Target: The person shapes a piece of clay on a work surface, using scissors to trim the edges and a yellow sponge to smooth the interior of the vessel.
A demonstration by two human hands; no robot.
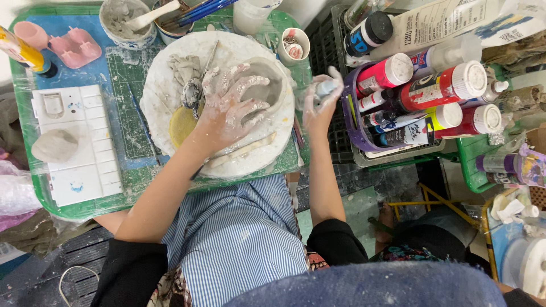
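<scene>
The left hand (230, 108), fingers spread, steadies the clay bowl (264, 85) while the right hand (319, 102) grips a small bottle (326, 87); shaping seems underway.

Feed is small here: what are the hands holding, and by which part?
Right hand grips a small paint bottle around its body. Left hand holds nothing; it rests on the clay bowl.

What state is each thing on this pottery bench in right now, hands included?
Left hand: clay-smeared, fingers spread on the clay bowl.
Clay bowl: wet, unfinished, sitting on the white wheel.
Right hand: closed around a small bottle.
Paint bottles: capped, lying in the purple basket.
Slip cup: holds a spatula.
</scene>
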